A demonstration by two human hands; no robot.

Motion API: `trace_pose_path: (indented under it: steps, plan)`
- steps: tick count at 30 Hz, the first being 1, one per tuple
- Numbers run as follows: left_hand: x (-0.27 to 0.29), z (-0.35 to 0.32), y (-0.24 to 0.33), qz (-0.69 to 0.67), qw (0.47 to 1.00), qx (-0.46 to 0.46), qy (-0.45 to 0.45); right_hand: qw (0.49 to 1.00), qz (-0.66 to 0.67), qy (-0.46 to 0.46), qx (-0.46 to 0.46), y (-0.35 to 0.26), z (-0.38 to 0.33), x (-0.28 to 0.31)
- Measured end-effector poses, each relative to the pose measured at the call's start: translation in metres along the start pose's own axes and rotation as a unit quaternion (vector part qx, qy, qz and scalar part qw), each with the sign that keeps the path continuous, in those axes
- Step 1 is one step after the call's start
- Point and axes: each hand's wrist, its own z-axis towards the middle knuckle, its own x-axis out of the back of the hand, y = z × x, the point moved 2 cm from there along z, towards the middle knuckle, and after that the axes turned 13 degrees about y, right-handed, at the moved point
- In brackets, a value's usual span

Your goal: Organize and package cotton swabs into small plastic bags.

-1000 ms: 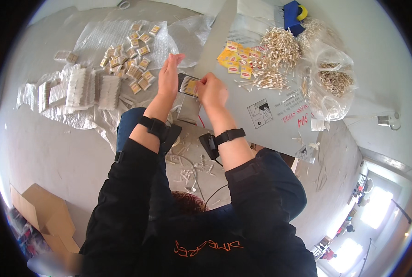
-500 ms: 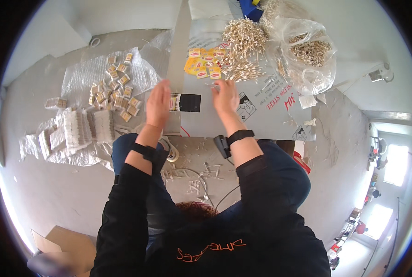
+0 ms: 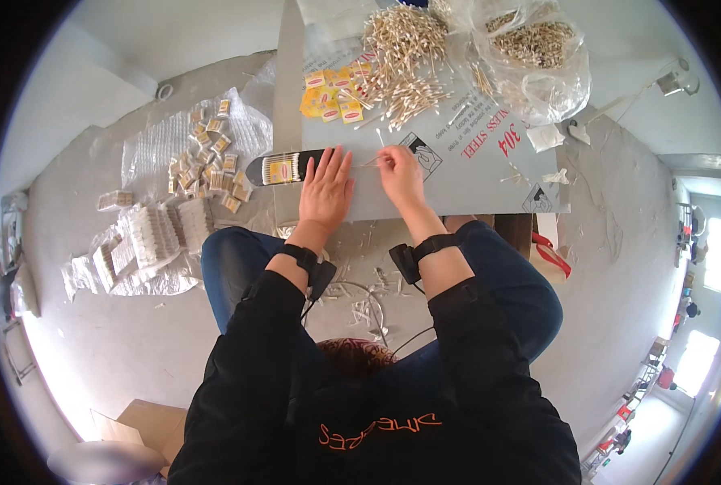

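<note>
The left hand point(image 3: 325, 191) lies flat, fingers straight, over one end of a black, round-ended flat board point(image 3: 305, 157), apparently steadying it. Just left of that hand, a row of white cotton swabs with a yellow label point(image 3: 279, 170) rests on the board. The right hand point(image 3: 401, 173) pinches narrowly, seemingly on a thin pale stick point(image 3: 368, 163). Beyond it, loose swabs point(image 3: 405, 39) sit heaped, probably for easy reach.

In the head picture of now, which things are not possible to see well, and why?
All in the head view:
Black holder: its right end is hidden under the left hand.
What, if anything, the right hand pinches: too small and thin to tell.
Clear bag: top cut off by the upper edge.
Cardboard box: partly behind a blurred oval.
</note>
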Motion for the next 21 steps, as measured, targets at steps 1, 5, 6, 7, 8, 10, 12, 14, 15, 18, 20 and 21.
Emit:
trace_pose_path:
  steps: [1,5,6,7,8,10,12,14,15,18,20,21]
  plan:
    - [-0.001,0.001,0.002,0.026,1.0,-0.01,-0.012,1.0,0.002,0.001,-0.005,0.004,0.0,0.004]
    - [-0.004,0.002,0.006,0.056,0.998,-0.007,-0.036,0.999,-0.048,-0.012,0.013,0.013,0.005,0.016]
    - [-0.004,0.001,0.005,0.059,0.997,-0.008,-0.039,0.996,-0.086,-0.037,0.01,0.006,0.005,0.014]
    - [-0.005,0.0,0.003,0.063,0.997,-0.005,-0.04,0.99,-0.124,-0.062,0.008,0.0,0.005,0.012]
    - [-0.006,-0.002,0.002,0.067,0.997,-0.003,-0.041,0.991,-0.12,-0.063,0.006,-0.003,0.004,0.01]
    - [-0.007,-0.001,0.003,0.067,0.997,-0.004,-0.041,0.988,-0.128,-0.083,-0.001,-0.003,0.002,0.008]
    - [-0.007,-0.001,0.003,0.067,0.997,-0.005,-0.042,0.99,-0.116,-0.084,0.009,-0.002,0.002,0.012]
    - [-0.007,-0.001,0.003,0.083,0.996,-0.011,-0.039,0.991,-0.104,-0.085,0.019,0.0,0.001,0.013]
    - [-0.007,-0.001,0.003,0.083,0.996,-0.012,-0.04,0.991,-0.104,-0.086,0.027,0.0,0.001,0.012]
    - [-0.008,-0.001,0.003,0.087,0.995,-0.008,-0.041,0.989,-0.117,-0.09,0.027,-0.001,0.0,0.011]
    - [-0.009,-0.001,0.002,0.09,0.995,-0.015,-0.041,0.987,-0.13,-0.094,0.02,-0.002,0.001,0.01]
    - [-0.009,-0.001,0.002,0.089,0.995,-0.015,-0.041,0.985,-0.143,-0.09,0.031,-0.001,0.001,0.01]
